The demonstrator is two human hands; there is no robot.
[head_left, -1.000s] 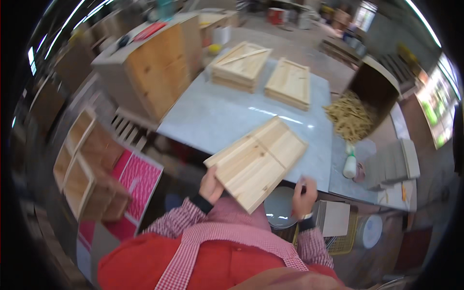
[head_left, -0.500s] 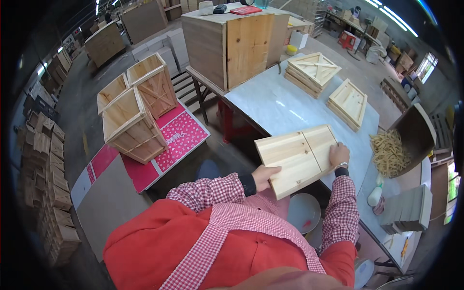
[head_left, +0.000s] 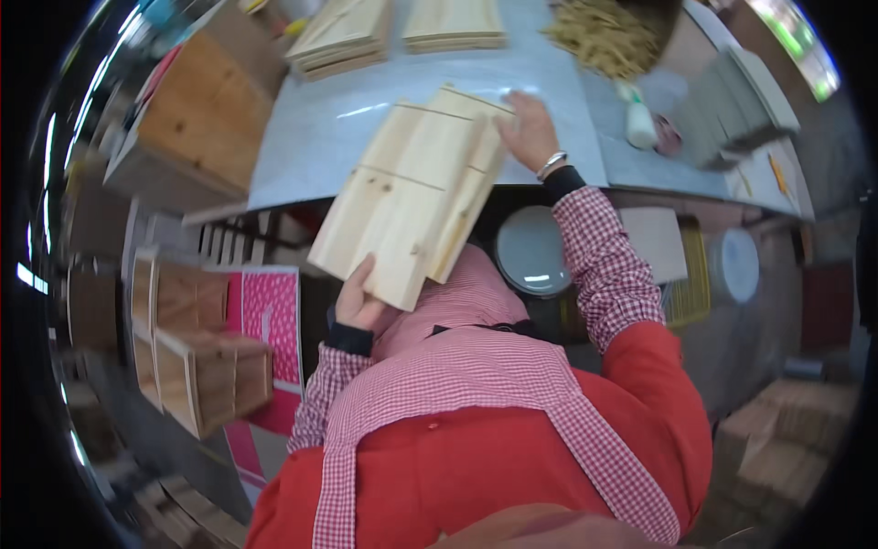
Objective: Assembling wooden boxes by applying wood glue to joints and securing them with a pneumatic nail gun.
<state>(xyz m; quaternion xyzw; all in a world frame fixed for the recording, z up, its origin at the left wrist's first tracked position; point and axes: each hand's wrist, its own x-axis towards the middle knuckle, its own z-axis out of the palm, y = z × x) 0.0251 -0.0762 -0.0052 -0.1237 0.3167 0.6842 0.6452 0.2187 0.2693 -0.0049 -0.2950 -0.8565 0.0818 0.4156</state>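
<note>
Two pale wooden panels overlap at a slant over my lap and the table's near edge. The front panel (head_left: pixel 389 197) has dark grooves across it. My left hand (head_left: pixel 359 300) grips its lower end, thumb on top and fingers underneath. The rear panel (head_left: pixel 468 201) shows along the right side, partly hidden by the front one. At its upper right corner is my right hand (head_left: pixel 530 135), slightly blurred, with thumb and fingers about the edge.
On the pale table (head_left: pixel 306 137) lie two stacks of wooden panels (head_left: pixel 343 37), (head_left: pixel 455 26), a heap of shavings (head_left: pixel 604 37), a white bottle (head_left: pixel 638 121) and grey blocks (head_left: pixel 732 101). Wooden crates (head_left: pixel 210 366) stand on the left. A round bucket (head_left: pixel 532 252) sits under the table edge.
My view has turned right to face the table. The panels have tilted steeper and slid out of line, so the rear one now shows. My right hand has shifted to the far corner.
</note>
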